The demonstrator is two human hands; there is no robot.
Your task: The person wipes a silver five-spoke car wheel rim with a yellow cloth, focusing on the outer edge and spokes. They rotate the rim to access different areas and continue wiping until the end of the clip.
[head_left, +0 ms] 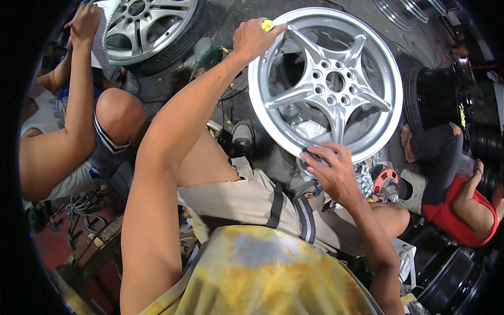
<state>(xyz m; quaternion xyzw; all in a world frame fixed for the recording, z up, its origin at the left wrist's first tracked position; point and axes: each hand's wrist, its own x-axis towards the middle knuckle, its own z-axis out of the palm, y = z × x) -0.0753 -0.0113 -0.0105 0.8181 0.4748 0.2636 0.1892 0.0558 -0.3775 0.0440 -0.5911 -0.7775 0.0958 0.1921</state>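
Observation:
A silver alloy wheel rim (344, 111) with star-shaped spokes and no tyre stands tilted in front of me, its face toward me. My left hand (253, 39) grips its upper left edge, the thumb reaching over the lip. A small crumpled yellow piece (267, 25) shows between thumb and fingers; its kind is unclear. At the near edge of the rim my right hand (334, 173) has its fingers curled over a small dark piece (311, 153), pressed against the lip. The fingers partly hide that piece.
Left, a person (58, 136) holds a notebook (102, 37) beside a tyred alloy wheel (152, 31). Another person in a red top (454, 215) sits at right, near dark wheels and a tyre (415, 97). A red-orange reel (386, 182) lies past my right knee. Cables and a green tool (206, 51) lie on the floor.

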